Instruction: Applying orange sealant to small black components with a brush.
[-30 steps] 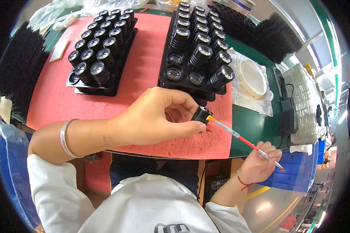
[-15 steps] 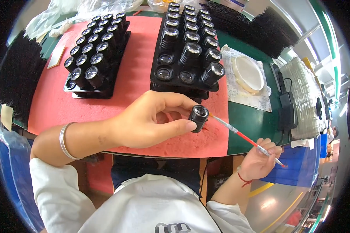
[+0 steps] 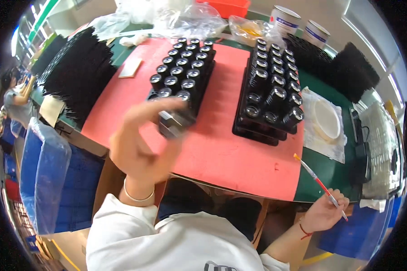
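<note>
My left hand (image 3: 133, 149) grips a short black lens barrel (image 3: 171, 126) between thumb and fingers, smeared by motion. It is raised in front of the near end of the left black tray (image 3: 202, 97), which bears several upright black lens barrels with glass tops. My right hand (image 3: 323, 213) holds a thin paintbrush (image 3: 320, 181) with a red and clear handle, its yellowish tip pointing up and left over the table edge area. A second black tray (image 3: 260, 133) with several lens barrels, some seated lower, stands to the right. Both trays rest on a pink foam mat (image 3: 230, 169).
Right of the mat, a shallow round white dish (image 3: 322, 133) lies on paper. Black bristly stacks (image 3: 83, 72) flank both sides. Plastic bags (image 3: 190, 20) and white cans (image 3: 285, 20) stand behind. A blue bin with plastic lining (image 3: 49, 176) is at left; another person (image 3: 18, 97) is beyond.
My left hand has carried the lens barrel away from the brush, toward the left tray. The brush stays in my right hand, apart from the barrel. The view has swung left.
</note>
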Demonstrator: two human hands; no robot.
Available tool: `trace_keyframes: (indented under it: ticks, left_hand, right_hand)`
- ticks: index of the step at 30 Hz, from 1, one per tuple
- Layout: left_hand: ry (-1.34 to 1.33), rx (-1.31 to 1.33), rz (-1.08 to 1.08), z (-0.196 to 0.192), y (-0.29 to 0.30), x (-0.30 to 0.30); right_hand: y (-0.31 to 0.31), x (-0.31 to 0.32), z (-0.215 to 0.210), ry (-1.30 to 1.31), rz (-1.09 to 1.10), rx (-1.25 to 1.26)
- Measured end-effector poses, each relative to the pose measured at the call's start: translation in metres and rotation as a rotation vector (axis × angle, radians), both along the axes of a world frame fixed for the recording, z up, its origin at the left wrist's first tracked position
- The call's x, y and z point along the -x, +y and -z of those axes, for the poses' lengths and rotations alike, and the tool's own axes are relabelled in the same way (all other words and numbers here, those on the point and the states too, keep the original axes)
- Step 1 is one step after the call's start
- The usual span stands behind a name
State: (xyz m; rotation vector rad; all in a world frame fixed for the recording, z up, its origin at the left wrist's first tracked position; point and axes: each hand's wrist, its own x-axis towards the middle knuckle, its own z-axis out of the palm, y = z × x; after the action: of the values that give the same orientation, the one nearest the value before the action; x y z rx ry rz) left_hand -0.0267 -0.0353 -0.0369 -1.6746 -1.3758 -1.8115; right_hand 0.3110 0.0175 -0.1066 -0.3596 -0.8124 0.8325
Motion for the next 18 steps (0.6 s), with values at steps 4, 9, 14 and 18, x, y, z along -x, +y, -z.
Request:
trace_keyframes:
  ticks: [4, 9, 14, 18]
  left_hand:
    - [-0.416, 0.059, -0.270, 0.019, -0.010, 0.044]
    - [-0.117, 0.344, -0.468, 0.023, -0.005, 0.067]
    - [-0.011, 0.391, -0.450, 0.030, -0.003, 0.071]
    - [-0.047, 0.399, -0.424, 0.030, 0.003, 0.072]
  right_hand:
    - [0.002, 0.000, 0.003, -0.026, -0.084, -0.033]
    - [0.000, -0.005, 0.004, -0.027, -0.051, -0.032]
    - [0.003, -0.004, 0.006, -0.086, -0.067, -0.065]
    - [0.002, -0.002, 0.005, -0.092, -0.041, -0.055]
